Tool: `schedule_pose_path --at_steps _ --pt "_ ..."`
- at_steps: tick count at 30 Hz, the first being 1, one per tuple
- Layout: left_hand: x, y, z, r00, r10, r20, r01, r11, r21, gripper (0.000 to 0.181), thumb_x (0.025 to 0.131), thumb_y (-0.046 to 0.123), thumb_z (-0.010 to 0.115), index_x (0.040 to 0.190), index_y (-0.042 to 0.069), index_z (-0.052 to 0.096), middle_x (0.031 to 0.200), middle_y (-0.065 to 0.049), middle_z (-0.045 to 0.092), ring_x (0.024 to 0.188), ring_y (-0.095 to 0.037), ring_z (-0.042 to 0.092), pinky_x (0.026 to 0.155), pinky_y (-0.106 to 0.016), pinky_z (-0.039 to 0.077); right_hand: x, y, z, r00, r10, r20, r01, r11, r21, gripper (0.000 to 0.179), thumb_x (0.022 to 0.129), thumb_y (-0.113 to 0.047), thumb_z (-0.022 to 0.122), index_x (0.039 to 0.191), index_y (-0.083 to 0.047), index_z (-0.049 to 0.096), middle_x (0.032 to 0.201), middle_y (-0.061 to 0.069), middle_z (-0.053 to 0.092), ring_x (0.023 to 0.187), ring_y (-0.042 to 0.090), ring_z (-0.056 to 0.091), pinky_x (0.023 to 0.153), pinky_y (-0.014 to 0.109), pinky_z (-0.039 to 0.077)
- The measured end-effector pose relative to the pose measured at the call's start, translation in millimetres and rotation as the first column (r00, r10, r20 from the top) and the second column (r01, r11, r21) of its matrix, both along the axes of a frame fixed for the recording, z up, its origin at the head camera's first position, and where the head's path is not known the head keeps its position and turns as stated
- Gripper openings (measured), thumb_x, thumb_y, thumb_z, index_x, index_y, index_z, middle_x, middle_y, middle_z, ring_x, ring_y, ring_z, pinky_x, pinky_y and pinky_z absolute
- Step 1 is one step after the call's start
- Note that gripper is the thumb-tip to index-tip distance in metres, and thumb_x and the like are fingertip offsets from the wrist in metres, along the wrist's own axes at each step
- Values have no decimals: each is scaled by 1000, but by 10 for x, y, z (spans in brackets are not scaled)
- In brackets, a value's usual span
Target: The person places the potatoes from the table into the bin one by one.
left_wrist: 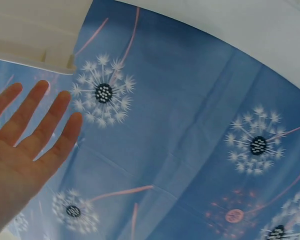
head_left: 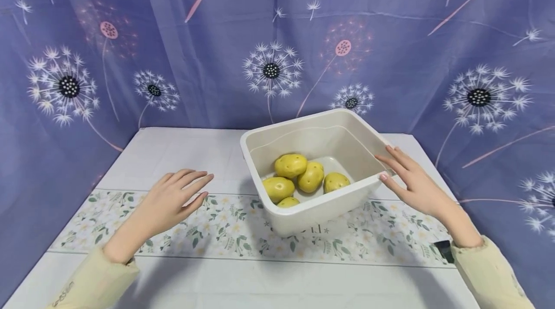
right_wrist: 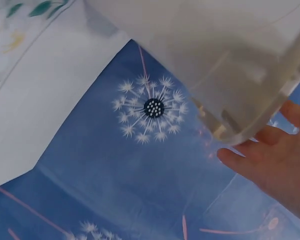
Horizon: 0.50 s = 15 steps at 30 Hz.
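A white plastic storage bin (head_left: 282, 222) sits at an angle, right of the middle of the table, with several yellow potatoes (head_left: 291, 165) inside, gathered toward its left end. My right hand (head_left: 414, 181) is at the bin's right corner, its fingers extended along the rim and the thumb at the near edge. In the right wrist view those fingertips (right_wrist: 270, 134) meet the rim's corner. To the left of the bin, my left hand (head_left: 173, 198) hovers over the table with fingers spread and nothing in it. Its palm and fingers show below the bin's rim in the left wrist view.
A white tablecloth (head_left: 186, 150) with a band of printed flowers and leaves covers the table. Blue curtains (head_left: 208, 58) with dandelion prints hang behind and at both sides. A small dark object (head_left: 444, 251) shows by the right sleeve.
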<state>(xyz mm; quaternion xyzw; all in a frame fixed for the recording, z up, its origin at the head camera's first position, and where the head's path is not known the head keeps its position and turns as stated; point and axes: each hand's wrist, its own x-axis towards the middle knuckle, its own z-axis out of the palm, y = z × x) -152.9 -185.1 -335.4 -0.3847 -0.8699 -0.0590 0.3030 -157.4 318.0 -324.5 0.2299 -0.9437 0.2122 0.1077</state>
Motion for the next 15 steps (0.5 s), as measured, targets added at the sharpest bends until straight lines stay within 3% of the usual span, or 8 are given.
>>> schedule_pose_path --at_steps 2,8,11,15 --pt "69 -59 -36 998 49 36 -49 999 2 43 95 38 34 118 10 57 112 -10 61 101 -28 55 80 -45 46 83 20 -40 1000 -3 -26 3 1000 -1 54 89 -19 51 139 -11 32 145 23 20 138 34 8 105 59 14" --pt "244 -214 -152 980 165 111 -169 985 28 46 92 40 40 125 10 51 123 -14 54 113 -35 48 89 -51 40 308 73 -199 992 -53 -113 57 998 32 69 87 -18 55 142 -4 16 147 21 15 139 26 5 114 29 3" --pt "302 -252 -229 976 190 106 -196 980 42 51 92 46 36 128 13 48 127 -14 50 117 -37 44 90 -53 38 407 115 -303 987 -84 -140 94 993 72 76 86 -22 56 143 -4 10 149 19 9 139 28 1 114 31 -1" --pt "354 -279 -342 967 226 118 -232 972 41 56 91 53 32 134 18 42 135 -11 44 129 -33 34 93 -55 34 523 189 -463 980 -125 -152 145 981 129 82 84 -27 59 144 -7 7 149 18 4 139 30 -5 113 44 -4"
